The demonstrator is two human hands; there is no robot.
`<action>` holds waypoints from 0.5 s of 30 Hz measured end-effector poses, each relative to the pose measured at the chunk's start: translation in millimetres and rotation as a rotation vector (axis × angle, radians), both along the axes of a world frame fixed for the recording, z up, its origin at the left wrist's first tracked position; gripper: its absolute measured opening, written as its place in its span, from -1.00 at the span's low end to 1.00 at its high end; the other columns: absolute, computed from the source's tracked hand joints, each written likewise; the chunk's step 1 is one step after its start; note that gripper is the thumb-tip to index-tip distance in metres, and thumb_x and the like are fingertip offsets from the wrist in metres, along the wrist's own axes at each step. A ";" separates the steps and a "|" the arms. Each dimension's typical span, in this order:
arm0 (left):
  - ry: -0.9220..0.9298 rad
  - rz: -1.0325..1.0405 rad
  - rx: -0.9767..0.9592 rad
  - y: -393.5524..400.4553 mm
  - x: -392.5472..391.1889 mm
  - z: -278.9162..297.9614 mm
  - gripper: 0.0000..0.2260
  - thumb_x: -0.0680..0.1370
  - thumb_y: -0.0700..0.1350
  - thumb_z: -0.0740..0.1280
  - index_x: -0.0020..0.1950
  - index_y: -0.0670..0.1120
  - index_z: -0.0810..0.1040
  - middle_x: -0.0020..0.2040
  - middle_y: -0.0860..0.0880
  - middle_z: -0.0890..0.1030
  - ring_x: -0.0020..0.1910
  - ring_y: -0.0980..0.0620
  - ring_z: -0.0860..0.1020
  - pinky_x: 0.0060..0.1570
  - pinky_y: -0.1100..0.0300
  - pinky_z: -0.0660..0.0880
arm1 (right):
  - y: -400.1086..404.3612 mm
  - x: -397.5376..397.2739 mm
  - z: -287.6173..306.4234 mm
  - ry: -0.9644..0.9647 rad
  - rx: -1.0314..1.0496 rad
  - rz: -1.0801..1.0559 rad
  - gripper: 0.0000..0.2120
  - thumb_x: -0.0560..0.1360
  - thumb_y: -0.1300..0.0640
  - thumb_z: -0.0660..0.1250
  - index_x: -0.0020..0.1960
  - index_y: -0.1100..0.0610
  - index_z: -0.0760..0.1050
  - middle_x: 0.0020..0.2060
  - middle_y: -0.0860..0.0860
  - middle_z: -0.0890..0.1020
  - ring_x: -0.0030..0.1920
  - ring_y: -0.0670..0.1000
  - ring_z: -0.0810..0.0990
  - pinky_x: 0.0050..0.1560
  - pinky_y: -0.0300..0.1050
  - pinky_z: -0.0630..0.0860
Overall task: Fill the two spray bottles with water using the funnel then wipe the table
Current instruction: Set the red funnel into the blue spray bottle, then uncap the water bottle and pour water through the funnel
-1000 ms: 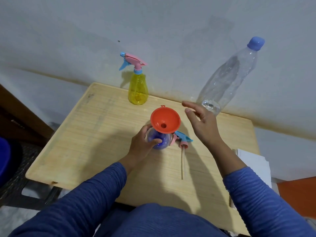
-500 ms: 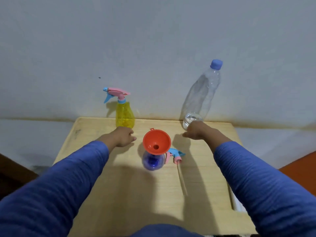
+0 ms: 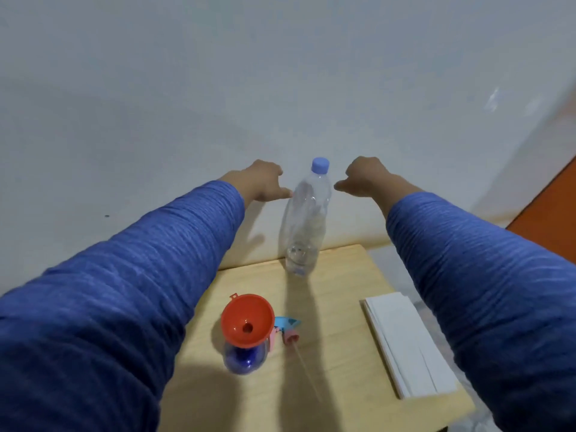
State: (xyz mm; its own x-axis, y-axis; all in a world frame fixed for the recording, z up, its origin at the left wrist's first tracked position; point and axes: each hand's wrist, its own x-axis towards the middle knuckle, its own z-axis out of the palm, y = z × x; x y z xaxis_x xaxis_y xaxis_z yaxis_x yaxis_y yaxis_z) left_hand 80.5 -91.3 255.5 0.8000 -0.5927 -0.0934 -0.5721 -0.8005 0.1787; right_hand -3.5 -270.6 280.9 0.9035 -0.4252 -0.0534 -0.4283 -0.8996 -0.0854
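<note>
A clear water bottle (image 3: 307, 219) with a blue cap stands at the far edge of the wooden table (image 3: 343, 353), against the wall. My left hand (image 3: 260, 183) reaches to its left side, thumb touching or almost touching the upper part. My right hand (image 3: 369, 177) hovers just right of the cap, fingers loosely spread, holding nothing. An orange funnel (image 3: 247, 319) sits in the neck of a blue spray bottle (image 3: 244, 358). Its detached spray head (image 3: 288, 330) with a long tube lies beside it. The yellow spray bottle is hidden behind my left arm.
A stack of folded white tissue (image 3: 405, 341) lies on the table's right side. The grey wall rises right behind the table. An orange floor strip (image 3: 551, 219) shows at the right.
Both hands rose from the table and moved toward the upper part of the water bottle. The left hand left the yellow bottle's side. The camera turned right, bringing the tissue into view.
</note>
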 end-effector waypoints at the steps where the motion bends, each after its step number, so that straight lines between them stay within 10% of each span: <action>1: 0.006 -0.001 -0.056 -10.7 0.7 0.8 -0.33 0.52 0.21 0.23 0.49 -0.14 0.18 0.43 -0.10 0.35 0.39 -0.12 0.30 0.33 0.01 0.30 | -1.3 4.0 5.3 -0.038 0.011 0.026 -0.68 0.51 -0.04 0.28 0.07 0.20 0.49 0.15 0.14 0.53 0.04 0.10 0.52 -0.08 -0.17 0.42; 5: 0.101 0.013 -0.218 -41.5 2.0 -11.2 -0.23 0.46 0.25 0.30 0.51 -0.14 0.12 0.46 -0.12 0.30 0.41 -0.12 0.29 0.32 0.04 0.28 | 2.8 15.0 11.1 -0.177 0.122 0.132 -0.43 0.48 -0.07 0.34 0.41 0.12 0.31 0.31 0.07 0.48 0.34 0.06 0.40 0.28 -0.13 0.32; 15: 0.337 0.084 -0.743 -53.9 -24.4 -55.9 -0.34 0.37 0.08 0.49 0.39 0.09 0.26 0.33 -0.05 0.39 0.31 -0.04 0.37 0.13 0.16 0.34 | 8.9 16.0 -32.9 -0.614 0.451 0.085 -0.63 0.36 -0.02 0.49 0.07 0.14 0.54 -0.06 0.03 0.63 -0.13 -0.05 0.54 -0.23 -0.38 0.35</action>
State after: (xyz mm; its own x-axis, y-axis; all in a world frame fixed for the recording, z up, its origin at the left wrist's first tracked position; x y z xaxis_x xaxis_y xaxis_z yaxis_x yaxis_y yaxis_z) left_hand 56.1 -145.1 199.5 0.8435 -0.5341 0.0566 -0.3366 -0.4436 0.8306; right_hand 12.5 -261.6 248.0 0.8557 -0.4087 0.3174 -0.1158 -0.7490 -0.6524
